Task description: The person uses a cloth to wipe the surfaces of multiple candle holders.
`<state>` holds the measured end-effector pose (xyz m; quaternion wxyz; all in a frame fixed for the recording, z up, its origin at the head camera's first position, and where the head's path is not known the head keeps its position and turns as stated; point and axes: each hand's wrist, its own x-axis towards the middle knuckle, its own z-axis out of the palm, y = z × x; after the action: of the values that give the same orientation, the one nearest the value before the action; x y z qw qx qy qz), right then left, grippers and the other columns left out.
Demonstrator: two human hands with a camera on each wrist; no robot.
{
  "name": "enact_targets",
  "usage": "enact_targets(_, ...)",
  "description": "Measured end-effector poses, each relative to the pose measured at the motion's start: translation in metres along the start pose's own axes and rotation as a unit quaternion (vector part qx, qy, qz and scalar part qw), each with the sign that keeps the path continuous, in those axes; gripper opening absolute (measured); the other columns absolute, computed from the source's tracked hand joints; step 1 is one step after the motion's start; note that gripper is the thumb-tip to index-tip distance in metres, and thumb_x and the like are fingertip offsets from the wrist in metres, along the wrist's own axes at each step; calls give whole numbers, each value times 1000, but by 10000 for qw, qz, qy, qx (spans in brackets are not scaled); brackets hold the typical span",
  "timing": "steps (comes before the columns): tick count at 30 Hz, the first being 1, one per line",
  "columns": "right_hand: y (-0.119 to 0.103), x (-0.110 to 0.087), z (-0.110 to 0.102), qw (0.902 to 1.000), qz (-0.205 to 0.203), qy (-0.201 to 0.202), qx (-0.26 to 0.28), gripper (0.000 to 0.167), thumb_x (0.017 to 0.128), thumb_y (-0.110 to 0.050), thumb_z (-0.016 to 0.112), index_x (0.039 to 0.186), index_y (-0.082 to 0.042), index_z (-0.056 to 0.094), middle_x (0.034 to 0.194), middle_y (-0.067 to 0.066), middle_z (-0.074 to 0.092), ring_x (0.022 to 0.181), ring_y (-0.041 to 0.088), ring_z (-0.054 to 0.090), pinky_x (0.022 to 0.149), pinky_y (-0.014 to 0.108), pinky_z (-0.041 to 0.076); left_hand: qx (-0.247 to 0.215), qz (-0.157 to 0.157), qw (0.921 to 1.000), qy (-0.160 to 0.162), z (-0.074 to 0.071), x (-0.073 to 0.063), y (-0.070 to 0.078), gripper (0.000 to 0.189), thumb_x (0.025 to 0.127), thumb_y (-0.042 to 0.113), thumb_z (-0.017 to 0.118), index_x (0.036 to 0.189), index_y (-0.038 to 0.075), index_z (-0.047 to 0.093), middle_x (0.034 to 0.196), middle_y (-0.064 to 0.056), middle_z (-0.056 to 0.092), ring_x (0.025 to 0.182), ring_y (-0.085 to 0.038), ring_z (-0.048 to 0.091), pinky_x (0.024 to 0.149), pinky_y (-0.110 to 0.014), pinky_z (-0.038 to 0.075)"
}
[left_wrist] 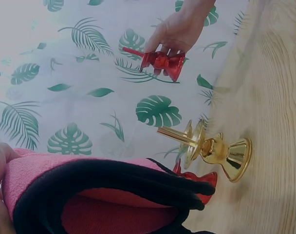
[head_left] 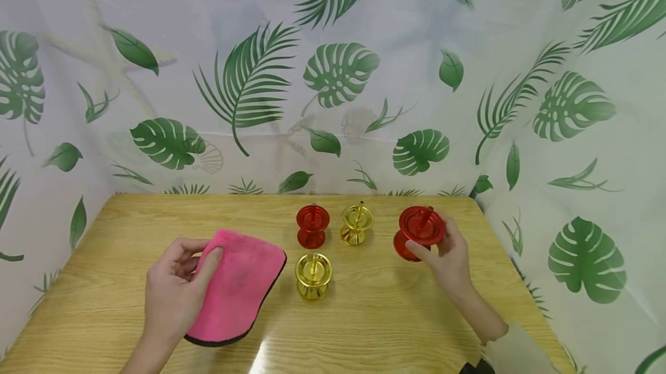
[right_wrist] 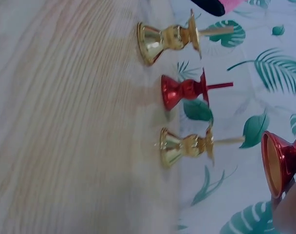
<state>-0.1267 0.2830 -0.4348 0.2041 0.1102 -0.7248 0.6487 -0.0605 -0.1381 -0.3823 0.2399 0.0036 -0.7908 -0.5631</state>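
Observation:
My left hand (head_left: 177, 293) pinches a folded pink cloth (head_left: 239, 281) with a black edge, thumb on top. In the left wrist view the folds of the cloth fill the lower part. My right hand (head_left: 450, 258) grips a red metal candle holder (head_left: 421, 225) by its waist, thumb in front. It is lifted off the table, tilted slightly, its spike pointing up; the right wrist view shows its hollow base (right_wrist: 273, 163). Between the hands stand another red candle holder (head_left: 311, 238), a gold one (head_left: 354, 237) beside it and a second gold one (head_left: 312, 288) nearer to me, all upright.
The wood-grain table (head_left: 364, 328) reaches back to a white sheet (head_left: 171, 96) printed with green leaves, which also rises along the left and right sides. A bright reflection lies at the table's front. A dark band (head_left: 477, 367) shows near my right sleeve (head_left: 520, 354).

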Motion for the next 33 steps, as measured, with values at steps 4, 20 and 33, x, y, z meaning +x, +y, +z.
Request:
enact_targets(4, -13, -5, 7, 9983, -430, -310, 257, 71, 78, 28, 68, 144, 13, 49, 130, -9, 70, 117, 6, 67, 100, 14, 55, -126, 95, 9999, -53, 0, -2, 8, 10, 93, 0, 77, 101, 4, 75, 85, 24, 72, 66, 2, 69, 52, -15, 51)
enact_targets(20, -63, -34, 42, 9763, -782, -1222, -1603, 87, 69, 1, 95, 147, -14, 59, 132, 0, 73, 123, -1, 65, 106, 13, 49, -540, 382, 9955, -683, 20, -18, 34, 14, 91, -1, 79, 102, 7, 74, 89, -7, 80, 70, -1, 71, 57, -18, 57)
enact_targets(33, -83, -55, 63, 8952, -2052, -2119, -3340, 88, 68, -40, 99, 146, -21, 61, 117, -10, 72, 110, 10, 59, 95, 42, 53, -1182, 811, 9765, -1609, 52, -32, 39, 11, 94, 1, 76, 102, 8, 72, 92, -9, 79, 77, 0, 72, 63, -23, 62)
